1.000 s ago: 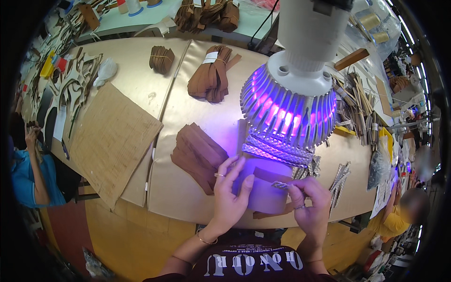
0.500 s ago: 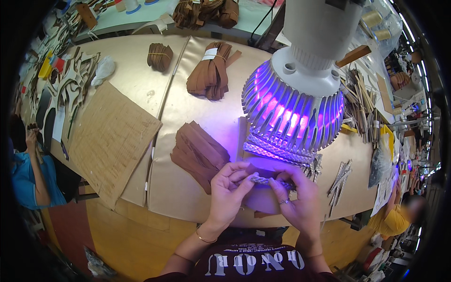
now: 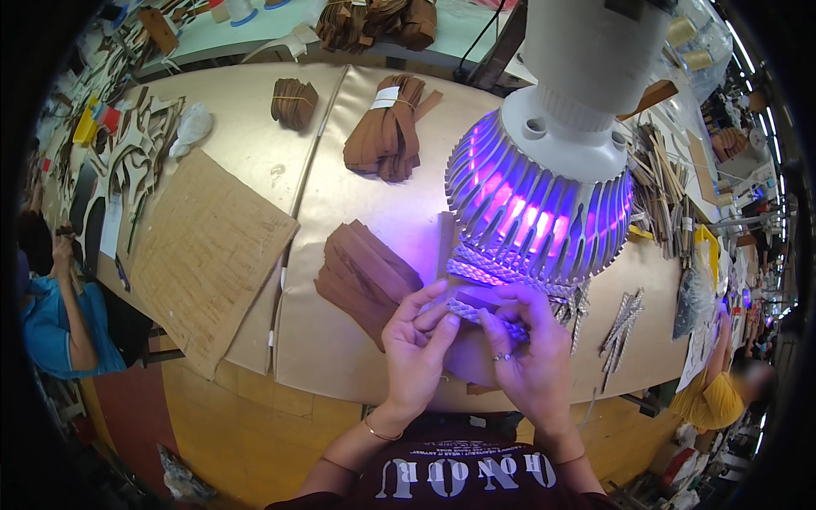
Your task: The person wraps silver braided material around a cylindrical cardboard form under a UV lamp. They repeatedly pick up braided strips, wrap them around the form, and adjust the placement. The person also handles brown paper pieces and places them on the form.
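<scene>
Between my left hand (image 3: 418, 350) and my right hand (image 3: 541, 361) runs a short grey braided cord (image 3: 465, 312). The left thumb and fingers pinch its left end. The right thumb and fingers grip it farther right, where part of it is hidden. A flat brown strip (image 3: 481, 296) shows just behind the cord, tinted violet; how the two are joined I cannot make out. Right above my hands hangs a lamp (image 3: 537, 212) with metal fins and violet light. More braided cords (image 3: 476, 268) lie under its lower rim.
Loose brown strips (image 3: 361, 276) fan out left of my hands. Farther back lie a banded strip bundle (image 3: 382, 136) and a smaller one (image 3: 293, 104). A brown board (image 3: 204, 255) covers the left side. Cut cords (image 3: 623, 327) lie at right. People sit on both sides.
The braided cord has turned, its right part now lower and more of its braid showing. My right fingers have shifted left along it. The whole view has moved slightly.
</scene>
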Tool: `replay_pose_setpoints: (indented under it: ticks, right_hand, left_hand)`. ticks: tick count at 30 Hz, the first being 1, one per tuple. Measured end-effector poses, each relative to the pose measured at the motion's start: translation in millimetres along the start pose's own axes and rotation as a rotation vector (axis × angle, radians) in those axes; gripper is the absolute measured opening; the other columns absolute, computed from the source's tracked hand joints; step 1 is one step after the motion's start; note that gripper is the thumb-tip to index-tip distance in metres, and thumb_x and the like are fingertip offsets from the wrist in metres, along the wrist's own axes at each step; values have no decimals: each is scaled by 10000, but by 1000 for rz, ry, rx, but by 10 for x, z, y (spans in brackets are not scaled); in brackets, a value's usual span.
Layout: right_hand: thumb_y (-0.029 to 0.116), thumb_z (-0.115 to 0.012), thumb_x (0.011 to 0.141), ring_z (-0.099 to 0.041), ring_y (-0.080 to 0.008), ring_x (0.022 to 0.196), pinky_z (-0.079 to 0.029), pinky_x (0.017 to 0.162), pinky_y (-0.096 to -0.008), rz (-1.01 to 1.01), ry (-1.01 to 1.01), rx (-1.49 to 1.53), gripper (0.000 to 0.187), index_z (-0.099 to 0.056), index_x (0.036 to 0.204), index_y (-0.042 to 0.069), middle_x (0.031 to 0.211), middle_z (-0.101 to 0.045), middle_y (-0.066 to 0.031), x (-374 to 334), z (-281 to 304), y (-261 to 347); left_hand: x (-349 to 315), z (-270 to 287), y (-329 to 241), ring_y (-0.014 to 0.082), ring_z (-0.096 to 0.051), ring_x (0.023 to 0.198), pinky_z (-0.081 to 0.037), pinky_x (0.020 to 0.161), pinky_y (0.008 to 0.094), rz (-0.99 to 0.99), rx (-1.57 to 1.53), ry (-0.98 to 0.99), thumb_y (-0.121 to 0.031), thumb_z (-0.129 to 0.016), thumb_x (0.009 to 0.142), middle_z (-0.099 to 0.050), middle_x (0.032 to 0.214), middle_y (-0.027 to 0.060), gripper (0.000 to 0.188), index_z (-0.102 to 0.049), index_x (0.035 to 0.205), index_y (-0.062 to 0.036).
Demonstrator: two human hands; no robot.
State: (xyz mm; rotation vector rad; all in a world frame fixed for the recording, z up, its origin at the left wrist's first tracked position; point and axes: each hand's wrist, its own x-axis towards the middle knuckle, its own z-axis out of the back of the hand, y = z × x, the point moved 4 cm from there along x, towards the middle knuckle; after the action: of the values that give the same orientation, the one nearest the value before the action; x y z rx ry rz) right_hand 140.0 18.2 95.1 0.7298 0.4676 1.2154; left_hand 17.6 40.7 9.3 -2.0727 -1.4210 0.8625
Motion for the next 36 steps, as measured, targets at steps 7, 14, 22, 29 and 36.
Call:
replay_pose_setpoints:
  ticks: [7,14,22,29,36]
  right_hand:
    - [45,-673,879,-560,-79,643,-440,584,-232,-14,29,17,262,-519,1087,8,752,-652,-53,28,-13,-44]
    - [33,-659,891,-543,-60,646,-423,581,-209,-67,39,91,259,-487,1080,-6,764,-646,-55,26,-25,-80]
    - [39,-657,892,-525,-49,616,-406,549,-206,-71,35,78,251,-484,1069,-1,757,-644,-50,32,-27,-74]
    - [71,-697,859,-555,-85,594,-422,539,-233,-33,9,-130,267,-509,1035,-3,732,-634,-62,44,-84,-66]
    - [176,-661,846,-610,-288,636,-455,611,-410,12,36,-338,307,-535,1064,2,741,-626,-99,87,-136,43]
  left_hand:
    - [-5,3,0,139,-627,1041,-495,914,243,14,-27,-10,34,-571,925,-662,1150,171,397,-471,1310,37]
    - [-1,1,-10,145,-632,1036,-500,919,252,22,-16,-15,35,-571,925,-663,1143,177,391,-472,1304,42]
    - [-3,1,-9,164,-646,1019,-506,930,273,10,-21,-13,32,-569,928,-664,1137,191,380,-473,1295,47]
    - [38,75,32,166,-658,993,-515,911,270,34,-39,-12,24,-572,929,-676,1103,184,376,-469,1290,54]
    - [108,140,137,159,-677,907,-536,840,250,128,50,-76,-4,-595,932,-687,1057,168,395,-449,1293,62]
